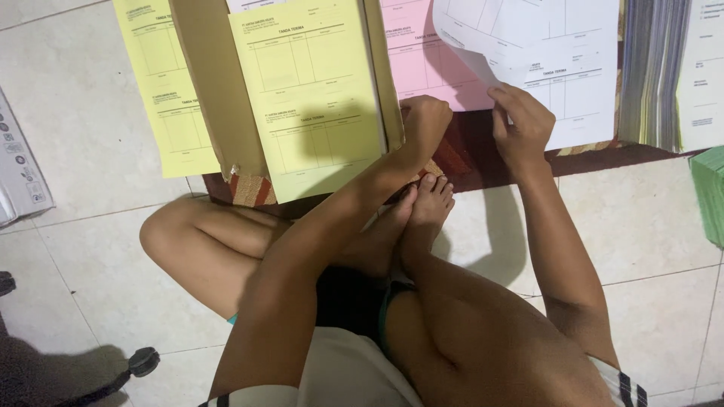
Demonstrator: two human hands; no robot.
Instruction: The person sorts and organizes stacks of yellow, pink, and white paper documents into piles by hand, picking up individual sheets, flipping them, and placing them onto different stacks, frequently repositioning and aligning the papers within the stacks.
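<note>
The white form sheet (562, 71) is being held at the far right of the scene, where its near left edge is being pinched by the right hand (520, 128), whose fingers are closed together on the paper. One corner of this sheet is being curled upward (460, 34). One pink form sheet (426, 64) is lying just left of it, partly under the white one. The left hand (424, 124) is being rested as a closed fist on the near edge of the pink sheet; whether something is being held inside cannot be told. Two yellow form sheets are being seen: one (313, 98) on a brown cardboard piece (215, 90), and one (166, 83) further left on the tiled floor (83, 151). One stack of papers (652, 71) is standing at the far right, and one green stack (710, 192) is lying nearer. The person's two bare feet (418, 211) are being crossed near a patterned mat (253, 188).
</note>
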